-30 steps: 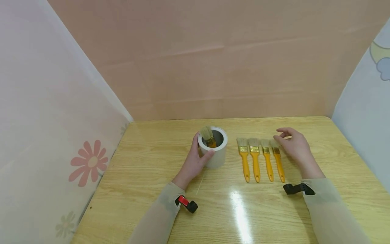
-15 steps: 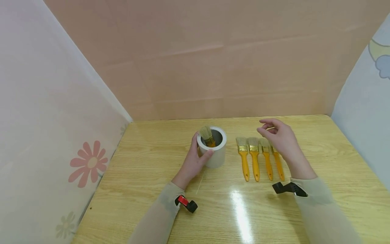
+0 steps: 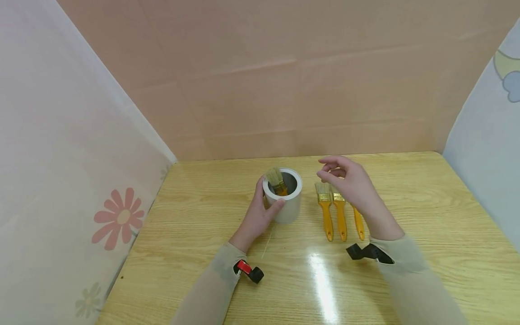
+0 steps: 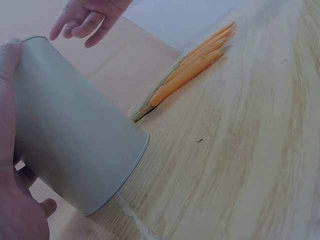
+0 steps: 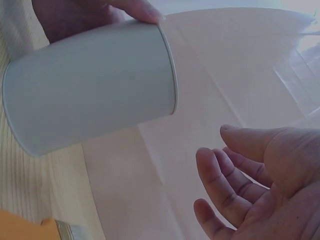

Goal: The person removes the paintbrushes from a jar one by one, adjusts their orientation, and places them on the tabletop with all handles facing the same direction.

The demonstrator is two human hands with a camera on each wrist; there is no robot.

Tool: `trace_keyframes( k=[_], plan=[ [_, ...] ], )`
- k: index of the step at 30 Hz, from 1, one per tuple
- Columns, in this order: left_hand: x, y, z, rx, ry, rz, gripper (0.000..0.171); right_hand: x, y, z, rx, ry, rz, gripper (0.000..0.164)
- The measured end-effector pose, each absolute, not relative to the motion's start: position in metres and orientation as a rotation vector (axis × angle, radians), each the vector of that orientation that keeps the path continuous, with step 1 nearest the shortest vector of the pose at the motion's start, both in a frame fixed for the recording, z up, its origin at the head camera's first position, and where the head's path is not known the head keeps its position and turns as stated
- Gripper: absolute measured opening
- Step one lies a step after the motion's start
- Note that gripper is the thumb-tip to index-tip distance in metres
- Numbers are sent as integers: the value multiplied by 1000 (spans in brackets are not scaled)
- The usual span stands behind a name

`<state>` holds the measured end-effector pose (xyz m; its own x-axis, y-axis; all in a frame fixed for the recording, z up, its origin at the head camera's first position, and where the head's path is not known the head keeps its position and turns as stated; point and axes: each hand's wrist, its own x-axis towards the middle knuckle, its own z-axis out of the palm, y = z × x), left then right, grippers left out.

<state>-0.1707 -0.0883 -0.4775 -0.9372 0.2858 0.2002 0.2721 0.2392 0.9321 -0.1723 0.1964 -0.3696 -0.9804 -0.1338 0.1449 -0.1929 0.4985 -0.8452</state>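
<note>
One pale can point(image 3: 290, 210) being gripped by the left hand point(image 3: 259, 215), an upturned brush point(image 3: 275, 178) being contained inside, the right hand point(image 3: 351, 183) being held loosely spread above orange-handled brushes point(image 3: 327, 217) on the counter point(image 3: 203, 207)

No text, label, brand, number or sign could be read in any view. The can point(image 3: 288, 212) showed a plain pale side in both wrist views, with nothing legible on it. Any marks on the paintbrushes point(image 3: 327, 221), their metal bands point(image 3: 324, 197) or the black wrist gadgets point(image 3: 256, 275) were too small to tell.
</note>
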Motion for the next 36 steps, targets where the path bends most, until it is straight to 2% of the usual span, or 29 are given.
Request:
trace_keyframes(
  k=[25, 36],
  plan=[
    [-169, -92, -477, 529, 2471, 1825, 99, -173, 134, -366, 443, -2638, 1634, 36],
    [-170, -91, -478, 584, 2469, 1842, 97, -175, 113, -374, 469, -2685, 1507, 35]
  ],
)
